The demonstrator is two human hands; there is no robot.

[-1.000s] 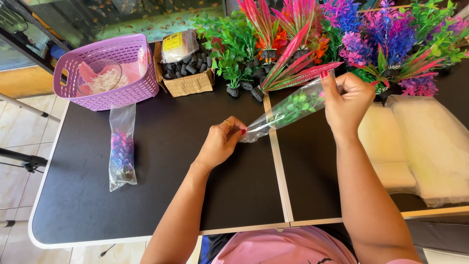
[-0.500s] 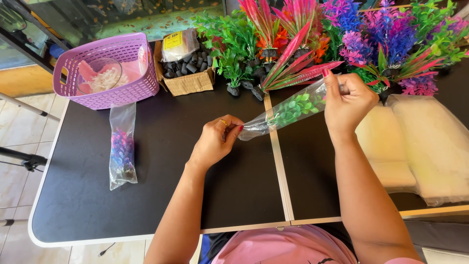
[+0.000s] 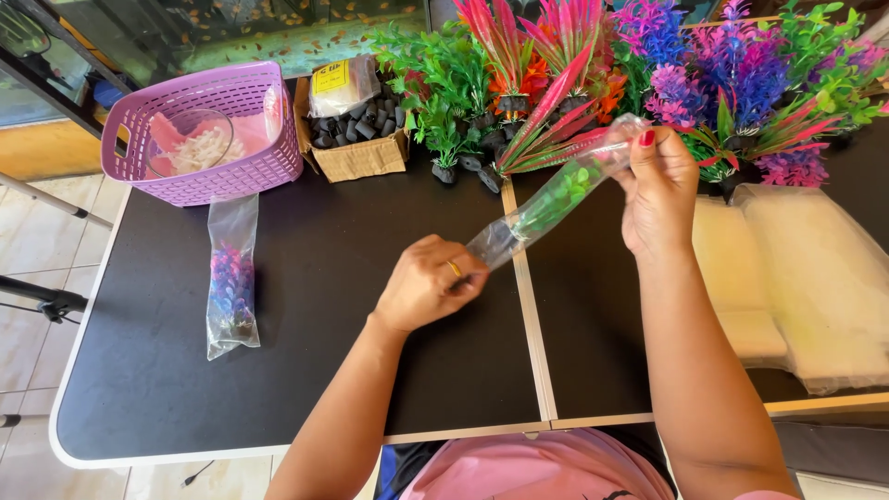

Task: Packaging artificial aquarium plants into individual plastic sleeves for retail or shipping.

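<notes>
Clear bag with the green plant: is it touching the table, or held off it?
Apart. The head view shows the clear bag stretched in the air between the left hand and right hand, raised off the black table.

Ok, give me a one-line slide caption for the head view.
Both hands stretch a clear bag holding a green plastic plant over the black table, left hand at its bottom, right hand at its top.

Lilac basket [image 3: 199,176], black table [image 3: 324,306], seemingly green bagged plant [image 3: 556,199].
</notes>
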